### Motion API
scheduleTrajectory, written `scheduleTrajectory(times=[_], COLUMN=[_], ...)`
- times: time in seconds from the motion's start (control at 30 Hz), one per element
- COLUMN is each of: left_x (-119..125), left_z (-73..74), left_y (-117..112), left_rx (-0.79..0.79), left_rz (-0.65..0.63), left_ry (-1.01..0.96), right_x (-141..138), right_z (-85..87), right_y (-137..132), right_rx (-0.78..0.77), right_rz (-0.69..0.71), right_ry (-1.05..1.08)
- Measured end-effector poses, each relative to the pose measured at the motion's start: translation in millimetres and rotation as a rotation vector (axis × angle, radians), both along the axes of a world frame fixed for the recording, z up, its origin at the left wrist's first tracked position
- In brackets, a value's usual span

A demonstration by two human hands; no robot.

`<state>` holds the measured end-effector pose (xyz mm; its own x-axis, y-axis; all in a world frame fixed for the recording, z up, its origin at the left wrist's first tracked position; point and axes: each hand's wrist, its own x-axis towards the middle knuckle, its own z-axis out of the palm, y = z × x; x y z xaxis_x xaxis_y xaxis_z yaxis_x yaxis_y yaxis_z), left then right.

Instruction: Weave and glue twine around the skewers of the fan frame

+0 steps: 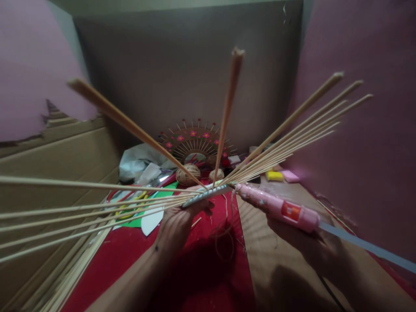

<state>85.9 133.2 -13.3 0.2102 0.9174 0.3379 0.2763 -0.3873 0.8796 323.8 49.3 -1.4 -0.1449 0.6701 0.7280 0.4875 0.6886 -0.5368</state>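
My left hand [177, 221] grips a pale, thin disc [206, 194] from beneath, seen nearly edge-on. Long wooden sticks [279, 123] fan out from this disc to the left, up and to the right. In my right hand [299, 238] is a pink hot glue gun [273, 203] with a long glue stick [367, 247] coming out of its back end. The gun's nozzle points at the right end of the disc, close to the stick bases; whether it touches cannot be made out. My right fingers are mostly hidden under the gun.
A finished-looking stick fan with pink flowers [193, 134] leans at the back. Before it lie a ball of twine [187, 174], yellow-handled scissors [138, 201] and green sheets [167, 197]. Loose sticks [82, 260] lie at left. Red cloth [208, 268] and cardboard [266, 242] cover the surface.
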Motion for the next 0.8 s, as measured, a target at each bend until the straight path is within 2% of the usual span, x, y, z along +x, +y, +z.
scheduleTrajectory(times=[0.17,0.4,0.6,0.8], left_x=[-1.4,2.8,2.5,4.3], left_z=[-1.4,10.3,1.8,4.0], left_y=[0.8,-3.7,-1.1,-2.7], left_rx=[0.009,0.052,-0.033,-0.05], left_rz=[0.014,-0.038,-0.009,-0.047], left_ry=[0.015,0.067,-0.047,-0.026], right_x=[1.0,-4.4,-5.4,-3.7], right_z=[-3.0,-3.4,-6.0,1.7], right_y=[-1.6,-0.1,6.2,-1.4], right_rx=[-0.017,0.016,0.023,-0.026], right_rz=[0.011,-0.012,-0.003,-0.024], right_ry=[0.0,0.014,-0.006,-0.021])
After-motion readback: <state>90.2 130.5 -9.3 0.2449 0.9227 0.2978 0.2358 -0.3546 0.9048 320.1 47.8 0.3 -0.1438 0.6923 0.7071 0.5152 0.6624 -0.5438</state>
